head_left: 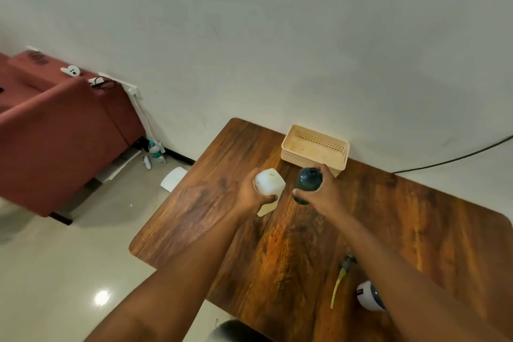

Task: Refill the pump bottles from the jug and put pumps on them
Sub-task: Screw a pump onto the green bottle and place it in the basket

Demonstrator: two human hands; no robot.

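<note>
Counter (pixel 305 244) is carrying everything; a beige basket (pixel 315 148) is sitting at its far edge by the wall. Step looks like lining up for the pour. Left hand (pixel 249 194) is wrapping its fingers around the white translucent jug (pixel 269 183), held over the counter, cap off or on unclear. Right hand (pixel 322 191) is gripping the dark pump bottle (pixel 308 182) just beside it, neck apparently open. Next move is probably calling for tipping the jug's mouth over the neck. A loose pump (pixel 340 283) is lying near the right forearm.
</note>
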